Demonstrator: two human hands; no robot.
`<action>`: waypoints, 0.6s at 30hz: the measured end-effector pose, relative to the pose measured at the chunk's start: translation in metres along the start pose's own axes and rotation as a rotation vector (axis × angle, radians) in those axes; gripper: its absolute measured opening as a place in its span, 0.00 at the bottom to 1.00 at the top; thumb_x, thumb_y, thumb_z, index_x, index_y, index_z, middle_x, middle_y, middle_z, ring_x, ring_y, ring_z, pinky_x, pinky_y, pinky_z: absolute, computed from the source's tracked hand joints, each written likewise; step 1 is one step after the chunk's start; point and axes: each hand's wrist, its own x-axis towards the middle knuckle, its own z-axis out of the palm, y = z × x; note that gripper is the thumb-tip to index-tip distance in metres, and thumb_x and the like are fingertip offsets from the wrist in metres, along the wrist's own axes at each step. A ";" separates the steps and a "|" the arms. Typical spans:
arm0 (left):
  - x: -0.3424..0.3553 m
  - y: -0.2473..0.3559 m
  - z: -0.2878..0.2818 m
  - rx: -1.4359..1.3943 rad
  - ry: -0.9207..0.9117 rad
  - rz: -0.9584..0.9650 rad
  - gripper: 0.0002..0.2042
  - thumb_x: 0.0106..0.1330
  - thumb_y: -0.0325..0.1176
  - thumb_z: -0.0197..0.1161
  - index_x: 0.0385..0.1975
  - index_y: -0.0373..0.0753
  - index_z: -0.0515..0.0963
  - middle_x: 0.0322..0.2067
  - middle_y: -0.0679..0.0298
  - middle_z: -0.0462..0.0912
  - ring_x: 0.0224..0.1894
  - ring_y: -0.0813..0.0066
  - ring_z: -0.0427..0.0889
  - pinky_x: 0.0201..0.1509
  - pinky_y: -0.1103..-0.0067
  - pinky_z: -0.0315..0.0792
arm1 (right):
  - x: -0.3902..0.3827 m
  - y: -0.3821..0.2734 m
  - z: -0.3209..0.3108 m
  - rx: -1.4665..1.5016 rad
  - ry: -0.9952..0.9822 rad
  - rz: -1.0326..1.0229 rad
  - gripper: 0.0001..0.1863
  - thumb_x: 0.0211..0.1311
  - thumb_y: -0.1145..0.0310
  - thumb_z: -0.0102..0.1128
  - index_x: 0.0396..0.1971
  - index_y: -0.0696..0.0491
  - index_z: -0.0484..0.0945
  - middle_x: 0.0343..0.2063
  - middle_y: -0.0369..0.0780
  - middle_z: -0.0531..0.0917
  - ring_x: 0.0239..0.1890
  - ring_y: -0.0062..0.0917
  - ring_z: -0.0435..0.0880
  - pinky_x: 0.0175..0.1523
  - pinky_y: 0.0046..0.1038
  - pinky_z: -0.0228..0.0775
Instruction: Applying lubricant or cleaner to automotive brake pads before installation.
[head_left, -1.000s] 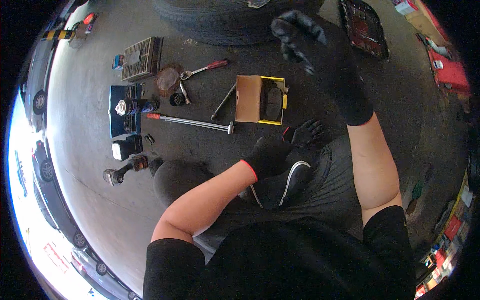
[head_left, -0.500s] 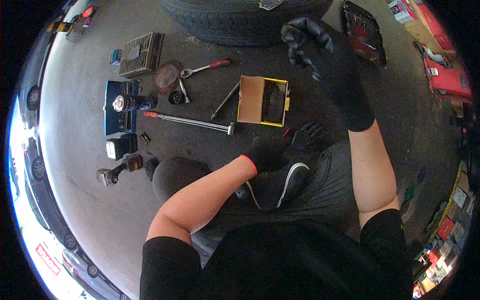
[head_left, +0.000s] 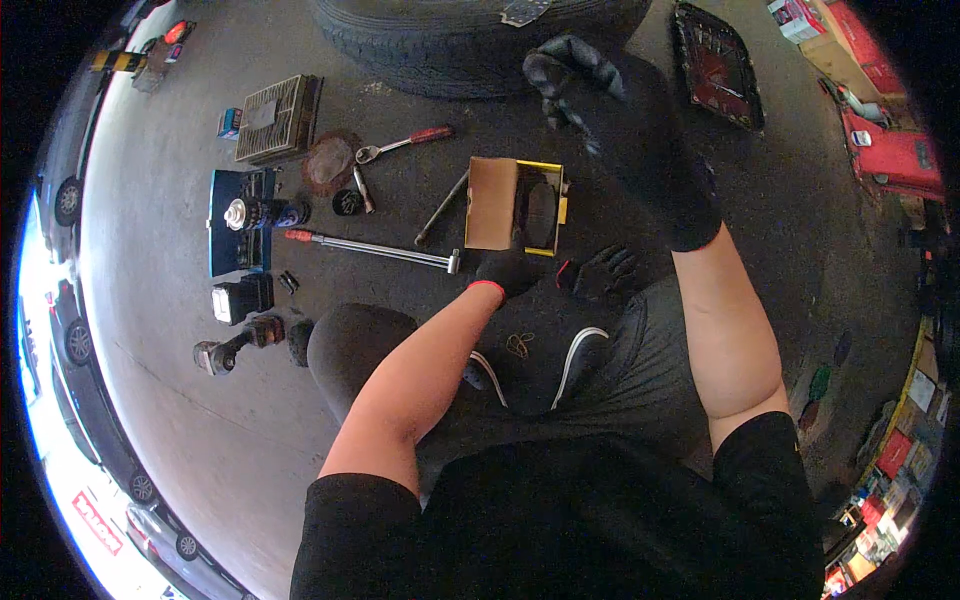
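Note:
My right hand [head_left: 610,130], in a black glove, is raised beside the tyre [head_left: 430,60]. Its fingers are curled in, and whatever they may hold is hidden. My left hand [head_left: 510,272], also gloved in black, reaches to the near edge of an open yellow box [head_left: 554,247] with a brown cardboard flap [head_left: 490,203]. Dark fingers against dark floor hide its grip. Inside the box lies a dark flat piece [head_left: 541,205] resembling a brake pad. A loose black glove [head_left: 603,276] with a red cuff rests right of my left hand.
Leftward lie a long red-handled wrench [head_left: 380,248], a ratchet [head_left: 405,143], a dark bar [head_left: 440,210], a spray can [head_left: 270,210], a power tool [head_left: 240,343] and an air filter [head_left: 280,118]. A black tray [head_left: 718,70] sits far right. A thin tan loop [head_left: 520,345] lies between my shoes.
My left hand has moved forward from near my shoes to the yellow box's near edge. My right hand has shifted slightly left, its fingers still curled. The tan loop has come into sight.

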 end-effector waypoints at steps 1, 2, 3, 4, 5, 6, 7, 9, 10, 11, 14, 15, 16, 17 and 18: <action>0.007 0.005 0.011 0.009 0.165 0.216 0.40 0.67 0.50 0.56 0.72 0.32 0.50 0.47 0.42 0.82 0.46 0.38 0.83 0.51 0.54 0.76 | -0.004 0.001 -0.002 0.134 0.064 0.091 0.15 0.73 0.60 0.57 0.49 0.54 0.81 0.32 0.30 0.83 0.33 0.11 0.78 0.41 0.17 0.72; 0.011 0.006 0.017 0.008 0.163 0.224 0.40 0.67 0.50 0.56 0.72 0.32 0.50 0.47 0.42 0.82 0.46 0.38 0.83 0.51 0.54 0.76 | -0.006 0.001 -0.003 0.277 0.126 0.175 0.15 0.74 0.60 0.56 0.50 0.54 0.81 0.33 0.30 0.83 0.34 0.11 0.78 0.42 0.17 0.72; 0.010 0.001 0.018 0.026 0.096 0.190 0.37 0.68 0.49 0.55 0.70 0.33 0.52 0.46 0.43 0.82 0.45 0.41 0.83 0.53 0.55 0.75 | -0.006 0.000 -0.005 0.284 0.128 0.170 0.15 0.74 0.60 0.56 0.50 0.54 0.81 0.33 0.30 0.83 0.34 0.11 0.78 0.42 0.17 0.72; 0.012 0.018 0.021 0.017 0.022 0.171 0.34 0.69 0.48 0.54 0.69 0.35 0.54 0.46 0.44 0.82 0.44 0.43 0.84 0.54 0.56 0.74 | -0.010 0.009 -0.012 0.181 0.117 0.148 0.14 0.74 0.61 0.56 0.50 0.53 0.81 0.35 0.30 0.84 0.35 0.11 0.79 0.43 0.17 0.73; 0.016 0.034 0.016 0.012 -0.051 0.159 0.32 0.70 0.46 0.53 0.68 0.36 0.56 0.46 0.46 0.83 0.44 0.45 0.84 0.56 0.57 0.74 | -0.015 0.014 -0.022 0.077 0.108 0.122 0.14 0.74 0.62 0.55 0.51 0.53 0.80 0.36 0.31 0.85 0.36 0.12 0.80 0.43 0.18 0.73; 0.018 0.044 0.006 0.023 -0.125 0.133 0.29 0.71 0.45 0.52 0.67 0.38 0.59 0.45 0.47 0.83 0.43 0.47 0.84 0.57 0.58 0.73 | -0.016 0.012 -0.031 0.076 0.116 0.129 0.14 0.74 0.62 0.55 0.51 0.53 0.80 0.36 0.31 0.85 0.36 0.12 0.80 0.43 0.18 0.73; 0.013 0.062 0.001 0.023 -0.196 0.120 0.26 0.71 0.44 0.51 0.66 0.40 0.61 0.45 0.48 0.83 0.42 0.49 0.85 0.59 0.59 0.73 | -0.018 0.003 -0.046 0.144 -0.007 0.124 0.14 0.74 0.62 0.55 0.50 0.53 0.81 0.36 0.31 0.85 0.36 0.12 0.80 0.44 0.18 0.73; 0.016 0.085 -0.022 0.044 -0.341 0.083 0.22 0.73 0.42 0.48 0.64 0.43 0.65 0.44 0.51 0.83 0.41 0.53 0.85 0.62 0.61 0.72 | -0.021 0.006 -0.058 0.215 -0.118 0.120 0.13 0.74 0.62 0.55 0.49 0.53 0.81 0.36 0.31 0.85 0.37 0.12 0.80 0.44 0.18 0.74; 0.020 0.101 -0.031 0.056 -0.415 0.069 0.20 0.74 0.41 0.47 0.63 0.44 0.67 0.44 0.52 0.84 0.40 0.55 0.86 0.64 0.62 0.71 | -0.017 0.018 -0.056 0.295 0.028 0.218 0.12 0.74 0.62 0.56 0.47 0.53 0.82 0.35 0.31 0.85 0.35 0.11 0.80 0.42 0.17 0.73; 0.018 0.107 -0.036 0.056 -0.425 0.081 0.20 0.74 0.41 0.47 0.63 0.44 0.67 0.44 0.52 0.84 0.40 0.55 0.86 0.64 0.62 0.71 | -0.015 0.025 -0.054 0.380 0.174 0.314 0.12 0.73 0.62 0.57 0.46 0.53 0.82 0.33 0.31 0.85 0.33 0.11 0.80 0.41 0.17 0.73; 0.010 0.069 -0.022 -0.015 -0.354 0.000 0.26 0.72 0.40 0.52 0.68 0.46 0.57 0.33 0.49 0.84 0.32 0.50 0.85 0.53 0.62 0.77 | -0.010 0.011 -0.049 -0.183 0.086 -0.199 0.07 0.71 0.69 0.58 0.41 0.57 0.76 0.31 0.39 0.77 0.36 0.26 0.77 0.43 0.32 0.72; -0.014 0.008 -0.016 0.126 -0.199 0.150 0.27 0.72 0.42 0.54 0.68 0.45 0.57 0.31 0.47 0.83 0.32 0.48 0.85 0.47 0.61 0.77 | 0.004 -0.003 -0.026 -0.108 0.082 -0.245 0.07 0.71 0.69 0.58 0.41 0.57 0.76 0.31 0.39 0.77 0.36 0.26 0.77 0.43 0.32 0.72; -0.034 -0.058 -0.035 0.298 -0.052 0.306 0.28 0.72 0.44 0.56 0.68 0.43 0.57 0.29 0.45 0.82 0.33 0.46 0.85 0.42 0.60 0.78 | 0.019 -0.030 -0.008 0.008 0.087 -0.389 0.07 0.70 0.70 0.58 0.41 0.58 0.76 0.32 0.40 0.78 0.37 0.27 0.78 0.44 0.32 0.72; -0.022 0.001 -0.011 0.211 -0.064 0.363 0.28 0.72 0.44 0.56 0.68 0.43 0.57 0.29 0.45 0.82 0.33 0.46 0.85 0.42 0.60 0.78 | 0.005 0.001 -0.022 -0.037 0.091 -0.396 0.07 0.69 0.70 0.58 0.41 0.58 0.76 0.33 0.41 0.79 0.38 0.27 0.78 0.44 0.33 0.72; 0.003 0.063 -0.016 -0.004 -0.147 0.244 0.33 0.69 0.49 0.58 0.69 0.42 0.56 0.32 0.42 0.83 0.36 0.42 0.84 0.41 0.56 0.77 | -0.008 0.016 -0.043 -0.110 0.105 -0.345 0.07 0.69 0.70 0.58 0.41 0.58 0.76 0.33 0.41 0.79 0.38 0.27 0.78 0.44 0.33 0.72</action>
